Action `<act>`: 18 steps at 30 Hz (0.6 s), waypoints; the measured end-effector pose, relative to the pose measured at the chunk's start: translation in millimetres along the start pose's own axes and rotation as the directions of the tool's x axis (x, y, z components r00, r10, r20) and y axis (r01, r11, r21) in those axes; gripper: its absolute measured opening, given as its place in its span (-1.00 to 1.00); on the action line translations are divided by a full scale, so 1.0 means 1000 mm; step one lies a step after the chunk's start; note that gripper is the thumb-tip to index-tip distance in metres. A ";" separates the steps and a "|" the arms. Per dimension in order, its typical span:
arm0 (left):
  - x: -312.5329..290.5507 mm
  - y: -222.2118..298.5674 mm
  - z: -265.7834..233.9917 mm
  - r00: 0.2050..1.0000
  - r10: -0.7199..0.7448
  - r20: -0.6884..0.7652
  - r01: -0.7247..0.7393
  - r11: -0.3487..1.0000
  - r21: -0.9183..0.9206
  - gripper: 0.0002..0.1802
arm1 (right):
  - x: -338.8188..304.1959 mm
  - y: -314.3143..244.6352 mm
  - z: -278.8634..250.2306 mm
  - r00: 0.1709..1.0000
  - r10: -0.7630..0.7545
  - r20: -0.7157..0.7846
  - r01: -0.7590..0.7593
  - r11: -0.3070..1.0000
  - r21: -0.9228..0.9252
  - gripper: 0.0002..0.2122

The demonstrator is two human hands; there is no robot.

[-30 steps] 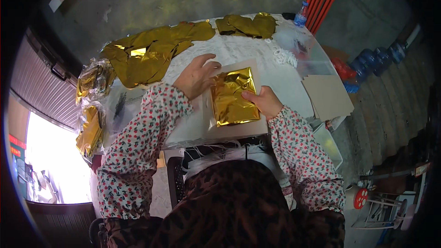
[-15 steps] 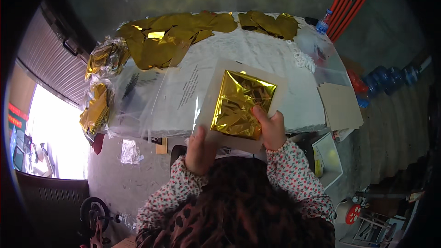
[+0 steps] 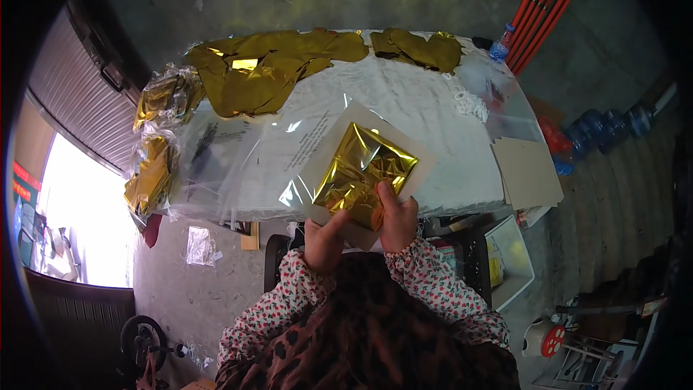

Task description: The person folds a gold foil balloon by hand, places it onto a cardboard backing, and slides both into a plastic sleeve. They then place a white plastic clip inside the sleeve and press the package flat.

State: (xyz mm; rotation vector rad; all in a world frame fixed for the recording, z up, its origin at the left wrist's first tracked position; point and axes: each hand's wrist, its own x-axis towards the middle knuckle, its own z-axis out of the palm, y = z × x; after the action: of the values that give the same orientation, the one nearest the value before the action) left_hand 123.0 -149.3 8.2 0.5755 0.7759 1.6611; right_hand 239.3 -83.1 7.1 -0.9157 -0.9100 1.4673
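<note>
A folded gold foil sheet (image 3: 361,162) lies on a larger pale card (image 3: 352,114), both tilted above the near edge of the table. My right hand (image 3: 398,222) grips their lower right side, its thumb pressed on the foil and its fingers hidden beneath. At the lower left edge, my left hand (image 3: 326,242) is closed with its thumb over the card and foil. Clear plastic with printing (image 3: 307,150) shows at the card's left; whether the left hand also holds it, I cannot tell.
Loose gold foil pieces (image 3: 253,79) and another foil pile (image 3: 419,49) lie along the table's far side. Bagged gold foil (image 3: 150,173) sits at the left edge. White string (image 3: 471,105), a bottle (image 3: 501,43) and pale cards (image 3: 527,172) are at the right. A white bin (image 3: 514,263) stands below.
The foil and card have turned clockwise and come lower and nearer. My right hand has moved left, and my left hand has shifted right with its thumb now over the lower edge.
</note>
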 end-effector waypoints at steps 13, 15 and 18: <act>-0.006 0.023 -0.011 1.000 -0.018 -0.010 0.017 0.997 -0.076 -0.60 | -0.012 -0.012 -0.035 0.949 0.164 0.270 -0.184 0.981 0.052 -0.61; -0.008 0.030 -0.019 0.997 -0.064 0.031 0.065 0.997 -0.043 -0.60 | -0.010 -0.034 -0.047 0.940 0.138 0.312 -0.152 0.988 0.022 -0.54; -0.009 0.033 -0.027 0.983 -0.164 0.077 0.165 0.986 -0.002 -0.59 | -0.006 -0.045 -0.055 0.948 0.137 0.286 -0.145 0.989 0.006 -0.64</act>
State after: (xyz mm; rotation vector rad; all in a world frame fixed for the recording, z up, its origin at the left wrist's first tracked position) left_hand 83.5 -167.3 15.3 0.5509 0.7400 1.4816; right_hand 307.8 -83.1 26.7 -0.7737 -1.0475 1.7628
